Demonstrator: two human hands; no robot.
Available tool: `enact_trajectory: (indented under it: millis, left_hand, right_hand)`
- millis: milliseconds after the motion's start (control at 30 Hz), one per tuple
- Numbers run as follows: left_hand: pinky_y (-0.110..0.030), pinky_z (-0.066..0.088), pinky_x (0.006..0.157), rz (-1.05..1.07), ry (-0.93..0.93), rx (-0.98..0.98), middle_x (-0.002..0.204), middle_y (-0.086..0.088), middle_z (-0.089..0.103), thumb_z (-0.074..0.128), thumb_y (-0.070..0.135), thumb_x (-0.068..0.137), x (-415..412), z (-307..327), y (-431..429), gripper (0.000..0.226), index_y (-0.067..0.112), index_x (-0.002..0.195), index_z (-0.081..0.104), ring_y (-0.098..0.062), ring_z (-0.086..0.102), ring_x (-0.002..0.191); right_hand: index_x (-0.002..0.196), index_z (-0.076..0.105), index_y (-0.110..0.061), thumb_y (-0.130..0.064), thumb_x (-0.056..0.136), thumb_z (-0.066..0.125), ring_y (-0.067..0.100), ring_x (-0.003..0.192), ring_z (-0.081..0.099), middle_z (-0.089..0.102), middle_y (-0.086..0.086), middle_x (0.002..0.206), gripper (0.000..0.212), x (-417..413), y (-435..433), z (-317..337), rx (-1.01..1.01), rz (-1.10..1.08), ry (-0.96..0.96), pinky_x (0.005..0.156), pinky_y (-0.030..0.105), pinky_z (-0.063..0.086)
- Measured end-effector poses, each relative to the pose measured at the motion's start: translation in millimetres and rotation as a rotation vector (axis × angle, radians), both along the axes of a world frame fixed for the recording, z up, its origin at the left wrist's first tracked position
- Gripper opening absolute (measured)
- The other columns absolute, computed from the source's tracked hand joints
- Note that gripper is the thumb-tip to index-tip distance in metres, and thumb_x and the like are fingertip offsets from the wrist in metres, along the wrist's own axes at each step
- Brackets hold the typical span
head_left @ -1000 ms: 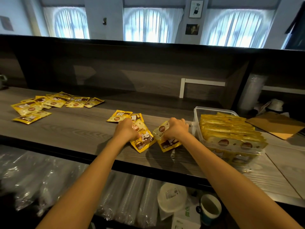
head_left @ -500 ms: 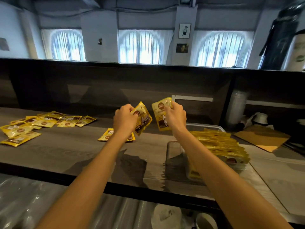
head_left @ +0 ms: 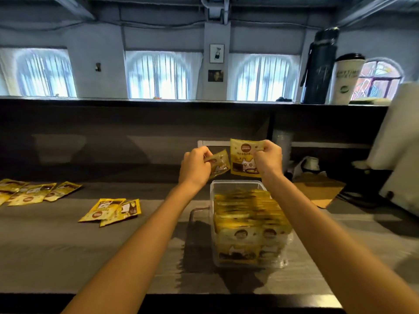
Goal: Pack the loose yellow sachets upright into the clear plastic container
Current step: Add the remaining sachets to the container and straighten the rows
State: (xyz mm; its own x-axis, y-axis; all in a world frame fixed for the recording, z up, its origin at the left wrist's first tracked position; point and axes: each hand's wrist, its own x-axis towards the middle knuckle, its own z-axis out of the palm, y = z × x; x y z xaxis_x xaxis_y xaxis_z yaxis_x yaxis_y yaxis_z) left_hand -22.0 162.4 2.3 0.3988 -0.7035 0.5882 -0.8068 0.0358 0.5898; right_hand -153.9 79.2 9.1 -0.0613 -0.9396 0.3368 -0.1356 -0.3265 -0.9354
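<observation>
My left hand (head_left: pixel 196 166) pinches one yellow sachet (head_left: pixel 219 163) in the air, tilted. Beside it my right hand (head_left: pixel 268 157) grips another yellow sachet (head_left: pixel 242 158) upright by its top corner. Both hang just above the far end of the clear plastic container (head_left: pixel 235 184), which stands on the counter packed with several upright yellow sachets (head_left: pixel 249 214). A small heap of loose sachets (head_left: pixel 111 210) lies on the counter left of the container. More loose sachets (head_left: pixel 34 191) lie at the far left.
A dark raised ledge (head_left: pixel 181 103) runs across the back of the wooden counter (head_left: pixel 68 245). A black flask (head_left: pixel 318 66) and a white cup (head_left: pixel 345 78) stand on the ledge. A brown cardboard sheet (head_left: pixel 317 189) lies right of the container, beside a white appliance (head_left: pixel 399 155).
Both hands lifted their sachets off the counter and carried them right, over the container's far end. The view tilted upward.
</observation>
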Motion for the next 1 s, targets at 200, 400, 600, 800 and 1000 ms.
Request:
enact_trajectory:
  millis: [200,400,600,800,1000]
  left_hand:
    - [-0.009,0.04,0.057,-0.194,-0.029,0.03,0.095,-0.011,0.065,0.051,0.001,0.09,-14,-12,-20,0.015,0.005,0.092,0.065,-0.009,0.053,0.082]
    - [-0.016,0.048,0.064,-0.281,0.007,0.038,0.092,-0.007,0.063,0.054,0.004,0.09,-19,-14,-25,0.011,0.006,0.092,0.064,-0.011,0.055,0.085]
    - [-0.012,0.047,0.058,-0.331,0.062,0.192,0.086,0.001,0.058,0.057,0.004,0.088,-17,-23,-27,0.012,0.006,0.096,0.065,-0.006,0.056,0.077]
    - [-0.023,0.045,0.069,-0.389,0.078,0.459,0.085,-0.003,0.061,0.053,0.004,0.088,-8,-34,-27,0.016,0.007,0.094,0.067,-0.014,0.057,0.086]
    - [-0.025,0.042,0.067,-0.392,0.125,0.529,0.081,-0.003,0.059,0.047,0.013,0.093,-1,-43,-25,0.026,-0.001,0.093,0.069,-0.01,0.053,0.076]
  right_hand:
    - [0.092,0.055,-0.012,-0.005,0.092,0.052,0.026,0.1,0.064,0.063,0.011,0.102,0.008,-27,-18,-18,0.121,0.132,0.026,0.078,0.039,0.058]
    - [0.114,0.051,-0.004,-0.004,0.094,0.048,0.024,0.105,0.057,0.058,0.015,0.117,0.02,-33,-24,-24,0.137,0.127,-0.024,0.08,0.034,0.049]
    - [0.103,0.051,-0.008,0.002,0.092,0.048,0.027,0.105,0.056,0.056,0.017,0.116,0.015,-31,-23,-28,0.199,0.296,-0.031,0.083,0.037,0.049]
    - [0.106,0.051,-0.016,0.007,0.091,0.043,0.018,0.093,0.055,0.049,0.005,0.108,0.028,-40,-21,-41,0.132,0.399,0.159,0.055,0.016,0.049]
    - [0.092,0.068,-0.005,-0.01,0.094,0.046,0.012,0.082,0.051,0.057,0.004,0.085,0.023,-47,-18,-49,0.123,0.434,0.501,0.064,0.02,0.039]
